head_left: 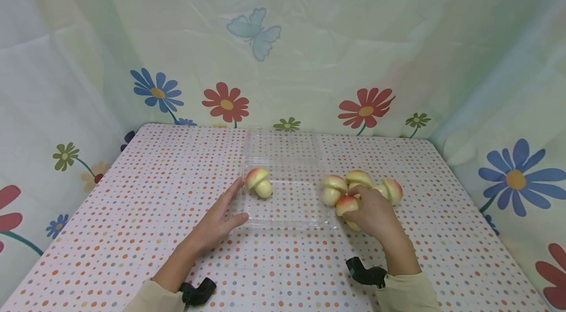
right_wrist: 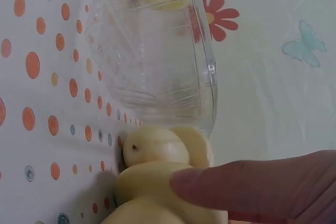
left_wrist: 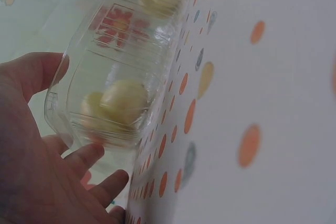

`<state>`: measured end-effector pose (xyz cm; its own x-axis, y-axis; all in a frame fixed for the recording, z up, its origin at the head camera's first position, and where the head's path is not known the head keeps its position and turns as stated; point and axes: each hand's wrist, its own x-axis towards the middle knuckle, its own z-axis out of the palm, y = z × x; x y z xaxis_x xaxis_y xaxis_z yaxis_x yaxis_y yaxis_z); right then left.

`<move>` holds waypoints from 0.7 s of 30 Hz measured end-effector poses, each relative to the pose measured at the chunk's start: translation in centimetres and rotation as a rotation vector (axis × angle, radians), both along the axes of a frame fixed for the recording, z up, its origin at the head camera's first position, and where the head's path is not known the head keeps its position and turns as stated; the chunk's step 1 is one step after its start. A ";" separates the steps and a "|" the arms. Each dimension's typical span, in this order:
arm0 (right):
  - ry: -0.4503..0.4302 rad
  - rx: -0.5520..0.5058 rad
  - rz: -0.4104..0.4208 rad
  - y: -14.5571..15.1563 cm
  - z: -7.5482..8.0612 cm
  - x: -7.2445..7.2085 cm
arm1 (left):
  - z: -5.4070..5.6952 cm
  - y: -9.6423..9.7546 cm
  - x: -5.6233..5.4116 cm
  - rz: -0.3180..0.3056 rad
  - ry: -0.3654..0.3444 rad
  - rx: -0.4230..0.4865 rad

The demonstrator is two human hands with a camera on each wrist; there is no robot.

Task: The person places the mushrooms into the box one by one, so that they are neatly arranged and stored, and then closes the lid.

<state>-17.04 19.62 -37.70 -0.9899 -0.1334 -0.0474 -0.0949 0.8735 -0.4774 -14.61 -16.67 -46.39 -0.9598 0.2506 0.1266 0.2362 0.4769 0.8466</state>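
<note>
Clear plastic container (head_left: 287, 225): left hand (head_left: 215, 223), digits spread, touches its wall at 8–9 o'clock. Right hand (head_left: 373, 213) pinches a toy mushroom (head_left: 347, 204) just outside, 3 o'clock. Risks, judged: crowding neighbouring mushrooms (head_left: 334, 190) roll if nudged; glossy cap slips; light container skids under one-sided pressure.

Diffuse light, glints on the container (right_wrist: 210, 77), left wrist view apparently hazy
</note>
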 end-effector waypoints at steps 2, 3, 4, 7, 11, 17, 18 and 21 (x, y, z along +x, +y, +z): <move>-0.001 0.007 0.001 0.0 -0.1 -0.1 | 0.0 0.0 0.0 0.002 -0.002 -0.001; 0.000 0.008 -0.001 0.0 -0.1 -0.1 | 0.1 0.0 0.0 0.004 -0.003 -0.002; 0.003 0.013 -0.003 0.0 -0.2 -0.1 | 0.1 0.1 0.0 0.005 -0.006 -0.002; 0.010 0.026 -0.007 0.0 -0.2 -0.1 | 0.2 0.1 0.0 0.008 -0.007 -0.003; 0.012 0.035 -0.005 0.1 -0.3 -0.2 | 0.2 0.2 0.0 0.008 -0.003 0.000; 0.007 0.040 0.005 0.3 -0.3 -0.3 | 0.2 0.1 0.0 0.009 -0.005 0.000; 0.005 0.039 0.005 0.3 -0.3 -0.3 | 0.2 0.1 0.0 0.010 -0.005 0.001; -0.007 0.031 -0.002 0.3 -0.3 -0.3 | 0.1 0.1 0.0 0.009 -0.002 0.004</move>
